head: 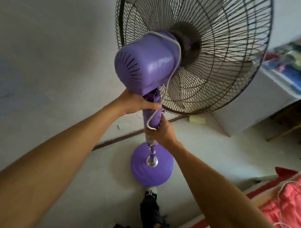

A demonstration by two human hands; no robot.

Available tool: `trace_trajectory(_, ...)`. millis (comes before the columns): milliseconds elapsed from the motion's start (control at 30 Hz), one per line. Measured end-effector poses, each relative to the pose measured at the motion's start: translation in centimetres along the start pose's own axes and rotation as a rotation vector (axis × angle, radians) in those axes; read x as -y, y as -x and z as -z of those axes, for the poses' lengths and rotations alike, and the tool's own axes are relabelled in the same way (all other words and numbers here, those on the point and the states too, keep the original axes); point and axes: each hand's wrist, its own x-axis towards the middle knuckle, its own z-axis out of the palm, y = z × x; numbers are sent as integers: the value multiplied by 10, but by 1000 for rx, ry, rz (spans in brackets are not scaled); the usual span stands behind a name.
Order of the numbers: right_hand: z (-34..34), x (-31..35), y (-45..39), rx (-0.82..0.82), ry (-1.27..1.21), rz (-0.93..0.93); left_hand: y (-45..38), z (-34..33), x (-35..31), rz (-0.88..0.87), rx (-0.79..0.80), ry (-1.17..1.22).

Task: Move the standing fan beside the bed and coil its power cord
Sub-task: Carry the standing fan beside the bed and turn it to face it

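A purple standing fan [148, 62] with a dark wire cage stands in front of me, its round base [151, 175] on the pale floor. A white power cord [175, 60] loops over the motor housing and runs down the neck. My left hand [138, 103] grips the neck just under the motor housing. Lower on the pole, my right hand [162, 131] is closed around the stem and a bend of the cord. The bed [286, 204] with a pink-red cover lies at the lower right.
A white wall [54, 59] stands behind the fan, with a dark skirting line. A white cabinet [248, 110] with colourful items on top is at the right. My foot in a dark shoe [151, 206] is just behind the base. A string lies on the bed.
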Motion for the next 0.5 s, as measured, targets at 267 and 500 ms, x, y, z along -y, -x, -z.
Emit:
trace_trajectory(267, -85, 78, 63, 167, 3, 99, 121, 91, 25, 55, -190, 2)
trace_trajectory(500, -172, 140, 112, 342, 42, 243, 233, 166, 54, 99, -397, 27)
